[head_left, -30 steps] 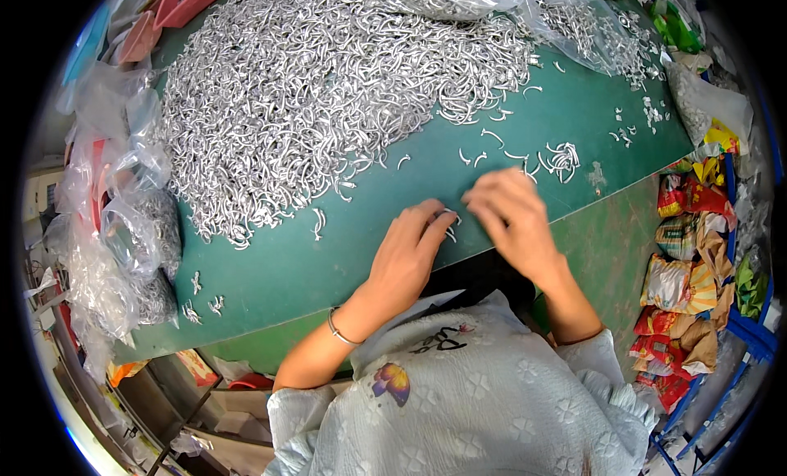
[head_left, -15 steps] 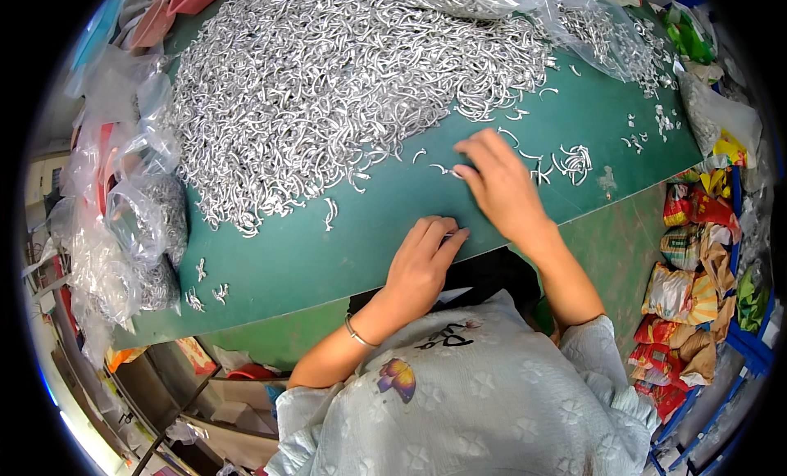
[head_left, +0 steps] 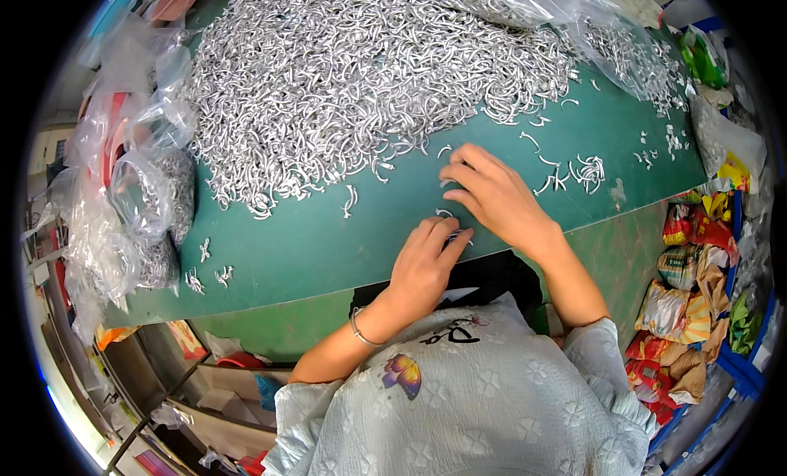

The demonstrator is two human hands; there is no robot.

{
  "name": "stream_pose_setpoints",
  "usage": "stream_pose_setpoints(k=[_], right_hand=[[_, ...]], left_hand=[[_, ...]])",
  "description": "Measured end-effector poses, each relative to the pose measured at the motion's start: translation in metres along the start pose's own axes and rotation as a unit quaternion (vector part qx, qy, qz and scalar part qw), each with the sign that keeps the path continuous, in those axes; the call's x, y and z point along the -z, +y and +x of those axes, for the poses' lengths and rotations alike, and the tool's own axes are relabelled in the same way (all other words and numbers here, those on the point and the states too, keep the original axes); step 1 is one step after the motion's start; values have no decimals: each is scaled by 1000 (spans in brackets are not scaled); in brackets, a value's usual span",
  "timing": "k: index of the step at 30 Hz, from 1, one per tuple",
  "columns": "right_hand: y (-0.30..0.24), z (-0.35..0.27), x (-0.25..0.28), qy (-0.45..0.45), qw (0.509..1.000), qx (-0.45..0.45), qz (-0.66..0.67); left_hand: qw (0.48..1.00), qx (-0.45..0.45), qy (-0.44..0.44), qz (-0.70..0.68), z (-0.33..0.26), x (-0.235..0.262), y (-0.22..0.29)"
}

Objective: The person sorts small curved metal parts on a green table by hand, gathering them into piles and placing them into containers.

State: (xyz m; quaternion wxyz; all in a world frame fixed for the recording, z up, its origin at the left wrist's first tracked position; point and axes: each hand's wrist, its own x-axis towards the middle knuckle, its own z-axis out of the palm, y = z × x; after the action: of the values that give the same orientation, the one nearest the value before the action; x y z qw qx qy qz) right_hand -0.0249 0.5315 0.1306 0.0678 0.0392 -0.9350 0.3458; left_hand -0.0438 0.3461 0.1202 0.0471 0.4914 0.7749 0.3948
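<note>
A broad heap of small curved silver metal pieces (head_left: 352,83) covers the far part of the green table (head_left: 303,255). Near the front edge, my left hand (head_left: 425,261) is closed, thumb towards fingers. Ends of curved silver pieces (head_left: 443,213) show at its fingertips. My right hand (head_left: 498,196) hovers just beyond it to the right, fingers bent and apart, with no piece plainly held. One loose curved piece (head_left: 444,150) lies by its fingertips. Right of that hand is a small loose cluster of curved pieces (head_left: 588,173).
Clear plastic bags with silver pieces (head_left: 152,222) stand at the table's left edge. Another clear bag (head_left: 607,54) lies at the far right, near scattered bits (head_left: 674,140). Colourful packages (head_left: 676,300) sit on blue shelving to the right. Open compartments (head_left: 229,410) are below left.
My right hand has drawn slightly nearer my left, its fingertips leaving the spot of a loose piece. Silver ends now show more at my left fingertips. The view has shifted slightly.
</note>
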Motion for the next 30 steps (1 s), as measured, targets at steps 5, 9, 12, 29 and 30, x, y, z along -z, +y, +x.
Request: stream_pose_setpoints(k=[5, 9, 12, 29, 30], right_hand=[[9, -5, 8, 47, 997, -49, 38], [-4, 18, -3, 107, 994, -4, -27], [-1, 9, -9, 37, 999, -9, -29], [5, -55, 32, 208, 964, -163, -30], [9, -57, 37, 219, 953, -181, -105]], left_hand=[[999, 37, 20, 0, -18, 10, -7], [999, 29, 34, 5, -16, 14, -7], [994, 83, 65, 23, -19, 20, -12], [989, 100, 100, 48, 24, 18, -28], [991, 96, 87, 42, 28, 18, -30]])
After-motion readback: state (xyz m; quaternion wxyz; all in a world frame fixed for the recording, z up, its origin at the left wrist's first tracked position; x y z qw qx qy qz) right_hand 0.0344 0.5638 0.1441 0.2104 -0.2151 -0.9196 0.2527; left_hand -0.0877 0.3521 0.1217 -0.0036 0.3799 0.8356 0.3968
